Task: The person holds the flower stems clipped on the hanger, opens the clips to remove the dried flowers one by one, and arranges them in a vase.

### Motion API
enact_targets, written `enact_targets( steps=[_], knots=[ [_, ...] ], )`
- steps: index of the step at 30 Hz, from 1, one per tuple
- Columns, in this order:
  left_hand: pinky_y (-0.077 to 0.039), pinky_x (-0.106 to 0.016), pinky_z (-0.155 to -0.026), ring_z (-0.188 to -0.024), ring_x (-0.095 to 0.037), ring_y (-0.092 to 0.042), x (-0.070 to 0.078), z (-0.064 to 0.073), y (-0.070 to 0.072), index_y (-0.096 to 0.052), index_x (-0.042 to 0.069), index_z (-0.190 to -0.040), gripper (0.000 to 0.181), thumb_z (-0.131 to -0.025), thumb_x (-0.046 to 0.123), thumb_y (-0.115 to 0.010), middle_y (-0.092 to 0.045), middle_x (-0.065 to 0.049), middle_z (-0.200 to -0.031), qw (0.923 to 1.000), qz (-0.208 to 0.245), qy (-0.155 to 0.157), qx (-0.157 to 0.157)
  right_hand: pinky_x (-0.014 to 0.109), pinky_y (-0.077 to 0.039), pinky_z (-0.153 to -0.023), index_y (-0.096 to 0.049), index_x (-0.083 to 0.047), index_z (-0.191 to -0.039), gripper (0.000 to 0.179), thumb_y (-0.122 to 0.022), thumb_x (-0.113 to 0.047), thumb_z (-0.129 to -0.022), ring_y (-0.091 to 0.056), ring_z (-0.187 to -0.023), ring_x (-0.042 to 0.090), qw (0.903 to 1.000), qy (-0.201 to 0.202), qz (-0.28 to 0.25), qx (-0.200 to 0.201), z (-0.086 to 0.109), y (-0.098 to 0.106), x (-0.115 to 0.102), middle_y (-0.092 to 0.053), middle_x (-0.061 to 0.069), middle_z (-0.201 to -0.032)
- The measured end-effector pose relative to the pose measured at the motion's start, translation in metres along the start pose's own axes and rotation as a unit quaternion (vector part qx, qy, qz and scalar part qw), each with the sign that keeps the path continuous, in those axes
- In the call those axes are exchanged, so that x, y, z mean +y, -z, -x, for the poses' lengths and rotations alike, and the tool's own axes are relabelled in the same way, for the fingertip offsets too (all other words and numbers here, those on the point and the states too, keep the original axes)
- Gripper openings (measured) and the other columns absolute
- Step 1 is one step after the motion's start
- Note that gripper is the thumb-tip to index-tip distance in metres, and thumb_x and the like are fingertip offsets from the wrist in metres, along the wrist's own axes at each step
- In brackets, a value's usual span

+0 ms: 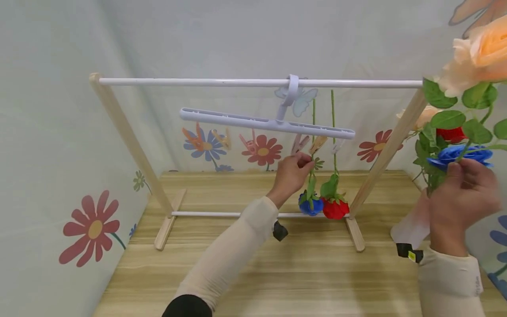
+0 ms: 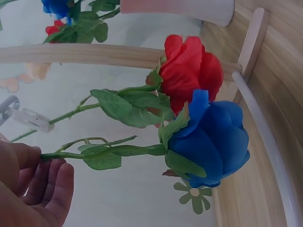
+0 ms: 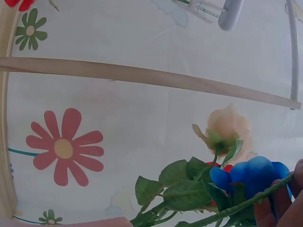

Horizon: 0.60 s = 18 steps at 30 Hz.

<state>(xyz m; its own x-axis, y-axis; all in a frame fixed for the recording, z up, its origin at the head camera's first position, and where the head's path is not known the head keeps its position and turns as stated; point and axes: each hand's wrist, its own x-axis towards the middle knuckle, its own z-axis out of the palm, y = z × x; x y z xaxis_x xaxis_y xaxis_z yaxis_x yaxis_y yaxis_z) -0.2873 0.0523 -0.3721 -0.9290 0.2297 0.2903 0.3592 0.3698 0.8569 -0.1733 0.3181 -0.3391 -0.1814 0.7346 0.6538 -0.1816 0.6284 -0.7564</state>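
My left hand (image 1: 291, 178) pinches the green stem of a blue rose (image 1: 310, 206), which hangs head down; the left wrist view shows thumb and fingertips on the stem (image 2: 66, 155). Above that hand, a tan clip (image 1: 318, 144) is at this stem. Beside it a red rose (image 1: 336, 208) hangs upside down at a white clip (image 2: 32, 119). Both are under a lavender hanger (image 1: 233, 119) hooked on the rack's top bar (image 1: 178, 82). At the right, my right hand (image 1: 467, 193) pinches a green stem (image 3: 241, 206) by a large peach rose (image 1: 489, 50) and another blue rose (image 1: 459, 155).
A pale pink vase (image 1: 412, 222) with more flowers stands right of the wooden rack (image 1: 404, 125). Several other clips, such as an orange clip (image 1: 193, 138), hang along the hanger's left part. Behind is a flower-printed curtain (image 1: 245, 39); the rack stands on a wood-grain table (image 1: 309, 281).
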Motion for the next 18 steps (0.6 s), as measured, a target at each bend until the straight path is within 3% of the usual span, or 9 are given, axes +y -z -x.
enact_targets(
  steps=[4, 10, 18],
  knots=[
    [-0.055, -0.021, -0.074, -0.08, -0.01, -0.064, -0.001, 0.003, 0.003, -0.073, 0.01, -0.11, 0.02, -0.1, 0.026, -0.066, -0.075, -0.001, -0.096, 0.9998, -0.012, -0.013, -0.011, 0.011, -0.041, -0.084, -0.073, -0.018, -0.115, 0.021, -0.059, -0.028, -0.104, -0.052, -0.095, -0.016, 0.9999, 0.01, 0.002, 0.011, -0.002, 0.001, -0.008, -0.065, -0.023, -0.108],
    [-0.057, -0.024, -0.079, -0.086, -0.011, -0.066, -0.001, 0.007, 0.007, -0.073, 0.011, -0.113, 0.02, -0.1, 0.025, -0.066, -0.076, -0.001, -0.102, 0.9998, -0.007, -0.004, -0.017, 0.01, -0.042, -0.088, -0.075, -0.015, -0.113, 0.024, -0.06, -0.031, -0.103, -0.051, -0.097, -0.018, 0.9992, 0.032, 0.013, 0.018, -0.004, -0.003, -0.002, -0.058, -0.033, -0.104],
    [-0.056, -0.022, -0.078, -0.087, -0.011, -0.067, -0.003, 0.012, 0.01, -0.073, 0.011, -0.112, 0.02, -0.1, 0.025, -0.067, -0.075, -0.001, -0.102, 0.9995, -0.001, 0.003, -0.031, 0.009, -0.036, -0.08, -0.073, -0.012, -0.112, 0.022, -0.057, -0.022, -0.102, -0.041, -0.086, -0.022, 0.9963, -0.009, 0.086, 0.006, 0.001, -0.002, 0.026, -0.043, -0.036, -0.091]
  ],
)
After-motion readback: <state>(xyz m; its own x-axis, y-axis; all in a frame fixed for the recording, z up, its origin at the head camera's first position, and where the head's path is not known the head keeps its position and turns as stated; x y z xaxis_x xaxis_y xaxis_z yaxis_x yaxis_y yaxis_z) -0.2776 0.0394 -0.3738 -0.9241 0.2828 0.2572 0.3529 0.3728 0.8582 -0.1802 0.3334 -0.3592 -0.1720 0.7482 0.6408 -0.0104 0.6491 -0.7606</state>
